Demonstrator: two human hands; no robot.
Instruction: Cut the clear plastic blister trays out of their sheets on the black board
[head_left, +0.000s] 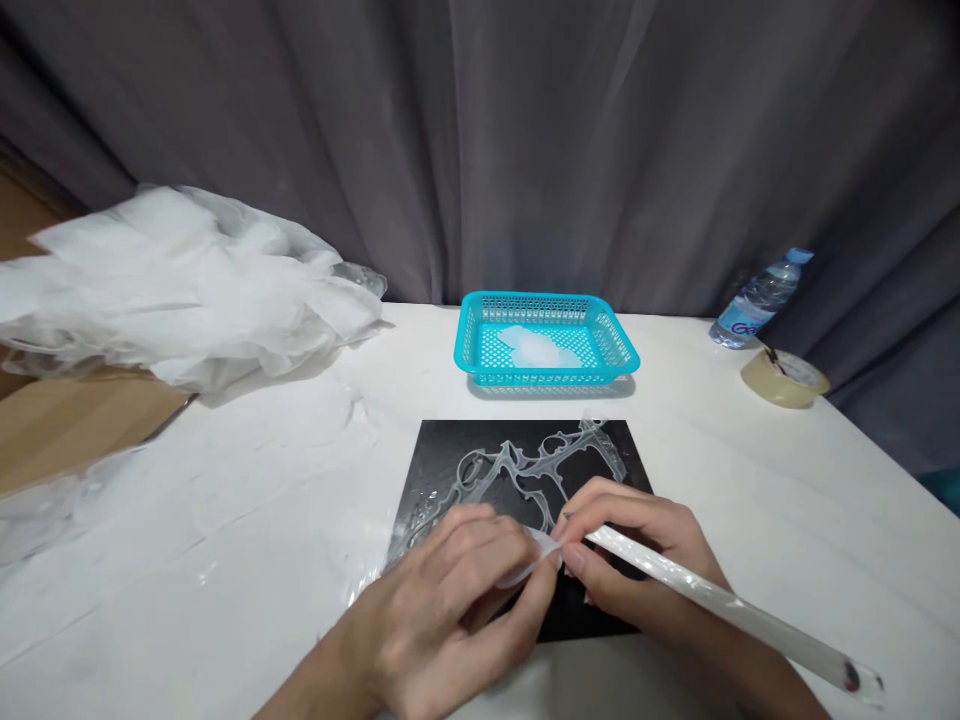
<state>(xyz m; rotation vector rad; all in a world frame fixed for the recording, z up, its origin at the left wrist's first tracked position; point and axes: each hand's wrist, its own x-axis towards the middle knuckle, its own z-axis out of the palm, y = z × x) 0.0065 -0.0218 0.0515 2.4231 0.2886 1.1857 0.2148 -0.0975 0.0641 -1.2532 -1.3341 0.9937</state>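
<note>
While a dark grey curtain (540, 150) hangs in folds across the back, a white table (720, 450) spreads below it. On the table's left side lies a large, crumpled bundle of translucent white film (195, 280), partly over brown cardboard (82, 425). Near the middle, a flat black rectangular mat (574, 622) carries a clear, cut-out plastic sheet (510, 460) with curling, looped strips. Beyond the mat sits a turquoise perforated plastic basket (551, 376), its long axis running left to right. Over the mat's near part, the left hand (457, 600) comes in from the lower left and the right hand (637, 550) from the lower right, their fingertips meeting. At the back right stands a clear plastic bottle with a blue cap (759, 300), just beside a yellowish roll of tape (784, 380). A long, slender tool with a pearly white handle (720, 600) lies along the right hand, its narrow dark tip pointing up-left and its handle end down-right. White translucent pieces (536, 350) lie in the basket. Smallest, a thin, curved translucent white piece (529, 570) is pinched between the left thumb and fingers, slanting up-right to the right fingertips, which are closed together at its end.
</note>
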